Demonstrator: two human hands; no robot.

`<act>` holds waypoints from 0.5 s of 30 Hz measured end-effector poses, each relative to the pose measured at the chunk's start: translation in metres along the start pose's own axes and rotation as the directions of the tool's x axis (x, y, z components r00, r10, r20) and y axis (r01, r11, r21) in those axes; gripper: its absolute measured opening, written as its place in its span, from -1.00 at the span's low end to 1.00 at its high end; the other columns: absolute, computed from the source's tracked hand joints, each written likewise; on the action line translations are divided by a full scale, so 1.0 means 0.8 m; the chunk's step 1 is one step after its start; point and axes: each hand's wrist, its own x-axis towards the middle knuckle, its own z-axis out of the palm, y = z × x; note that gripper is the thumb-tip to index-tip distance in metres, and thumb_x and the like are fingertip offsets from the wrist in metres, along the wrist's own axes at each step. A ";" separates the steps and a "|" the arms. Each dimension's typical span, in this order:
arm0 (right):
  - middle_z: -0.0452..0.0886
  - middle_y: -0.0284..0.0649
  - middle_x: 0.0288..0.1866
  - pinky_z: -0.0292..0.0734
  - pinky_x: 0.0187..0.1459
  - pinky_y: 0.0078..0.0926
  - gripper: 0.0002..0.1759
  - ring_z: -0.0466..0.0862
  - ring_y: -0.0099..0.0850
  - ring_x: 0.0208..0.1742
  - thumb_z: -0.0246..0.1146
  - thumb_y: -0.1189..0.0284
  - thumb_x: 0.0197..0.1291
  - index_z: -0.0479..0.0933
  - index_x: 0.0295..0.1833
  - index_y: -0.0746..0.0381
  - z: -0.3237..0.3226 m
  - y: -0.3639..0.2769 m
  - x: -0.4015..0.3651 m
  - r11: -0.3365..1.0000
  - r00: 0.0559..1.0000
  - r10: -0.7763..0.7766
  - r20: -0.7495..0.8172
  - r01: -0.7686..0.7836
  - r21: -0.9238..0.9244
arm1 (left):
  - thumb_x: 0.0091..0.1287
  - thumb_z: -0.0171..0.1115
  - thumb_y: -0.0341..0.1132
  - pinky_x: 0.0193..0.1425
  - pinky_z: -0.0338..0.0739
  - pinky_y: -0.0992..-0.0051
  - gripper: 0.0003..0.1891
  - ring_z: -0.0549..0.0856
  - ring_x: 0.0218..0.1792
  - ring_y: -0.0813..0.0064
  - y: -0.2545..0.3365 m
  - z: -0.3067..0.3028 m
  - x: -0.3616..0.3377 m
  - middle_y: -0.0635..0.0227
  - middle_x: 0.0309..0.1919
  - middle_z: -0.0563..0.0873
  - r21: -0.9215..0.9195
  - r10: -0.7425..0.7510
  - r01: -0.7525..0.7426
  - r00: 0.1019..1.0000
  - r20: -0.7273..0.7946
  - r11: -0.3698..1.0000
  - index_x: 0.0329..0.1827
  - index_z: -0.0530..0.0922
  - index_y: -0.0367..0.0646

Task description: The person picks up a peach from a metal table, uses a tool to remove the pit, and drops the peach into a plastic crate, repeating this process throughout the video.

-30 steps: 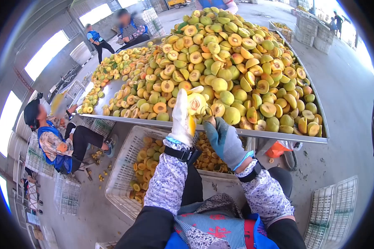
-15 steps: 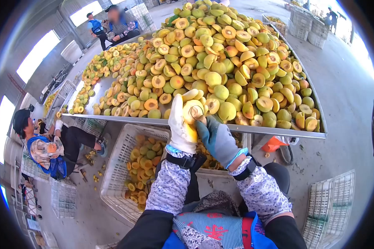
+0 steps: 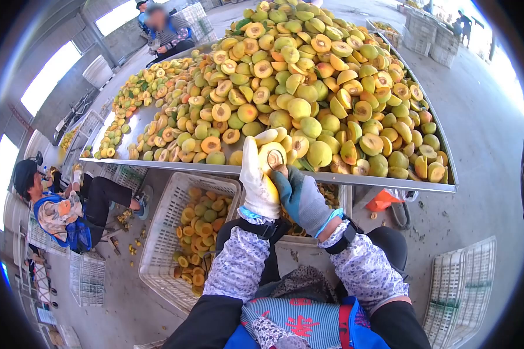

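Observation:
My left hand (image 3: 259,177), in a white glove with yellow stains, is closed around a halved peach (image 3: 272,156), its cut face and brown pit turned up toward me. My right hand (image 3: 303,198), in a grey and blue glove, grips a small tool with a thin curved metal loop (image 3: 278,158). The loop lies against the cut flesh around the pit; its handle is mostly hidden in my fingers. Just beyond my hands, a heap of halved and whole yellow-green peaches (image 3: 308,93) covers much of a metal-edged table (image 3: 215,167).
Below the table edge stands a white plastic crate (image 3: 151,256) holding peach halves, with another crate (image 3: 348,200) behind my wrists. Stacked crates (image 3: 463,291) lie at the right. A seated person (image 3: 64,203) works at the left; another person (image 3: 172,35) sits beyond the table.
My hands stay together on the peach half and have shifted slightly right and down. The seated person at the left has moved their hands a little.

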 end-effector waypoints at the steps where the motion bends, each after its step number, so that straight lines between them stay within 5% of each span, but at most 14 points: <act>1: 0.74 0.09 -0.27 0.60 -0.20 -0.21 -0.62 0.78 -0.11 -0.24 0.14 0.19 0.56 0.61 0.00 0.34 0.000 0.004 0.000 0.999 1.000 -0.011 0.015 0.012 -0.041 | 0.67 -0.05 -0.04 0.14 0.74 0.26 -0.53 0.73 0.12 0.24 0.002 0.007 -0.006 0.07 0.17 0.67 0.035 0.040 -0.040 0.999 0.007 0.999 0.27 0.45 -0.33; 6: 0.74 0.07 -0.27 0.59 -0.17 -0.22 -0.60 0.74 -0.25 -0.25 0.13 0.20 0.58 0.61 -0.03 0.36 -0.010 0.002 -0.007 0.978 0.994 0.036 0.105 -0.013 -0.209 | 0.67 -0.07 -0.02 0.07 0.75 0.35 -0.52 0.76 0.02 0.32 0.005 0.000 -0.003 0.09 0.08 0.71 0.187 -0.026 0.025 1.000 0.003 0.982 0.20 0.50 -0.35; 11: 0.63 -0.38 -0.42 0.47 -0.34 -0.46 -0.59 0.47 -0.59 -0.39 0.10 0.22 0.62 0.61 -0.13 0.36 0.009 0.034 -0.016 0.976 1.000 0.021 0.019 -0.024 0.215 | 0.64 -0.01 0.02 -0.16 0.71 0.49 -0.52 0.76 -0.16 0.45 0.026 0.005 0.006 0.17 -0.06 0.77 0.269 -0.221 0.200 0.974 0.050 0.942 0.10 0.61 -0.29; 13: 0.45 -0.49 -0.54 0.25 -0.56 -0.61 -0.60 0.37 -0.69 -0.56 0.06 0.18 0.63 0.55 -0.25 0.21 0.005 0.007 -0.017 0.874 0.971 0.229 0.064 -0.234 0.425 | 0.64 0.05 -0.01 -0.17 0.66 0.55 -0.55 0.74 -0.20 0.48 0.036 0.030 -0.005 0.21 -0.11 0.78 0.189 -0.095 0.085 0.995 0.043 0.978 0.10 0.63 -0.29; 15: 0.44 -0.38 -0.62 0.25 -0.72 -0.50 -0.52 0.37 -0.52 -0.74 -0.04 0.02 0.61 0.49 -0.24 0.15 -0.019 -0.035 -0.018 0.758 0.874 0.400 0.276 -0.484 0.437 | 0.63 0.10 -0.04 -0.14 0.63 0.58 -0.57 0.73 -0.22 0.54 0.022 0.029 -0.006 0.27 -0.14 0.79 0.153 0.013 -0.015 1.000 0.015 0.988 0.11 0.65 -0.30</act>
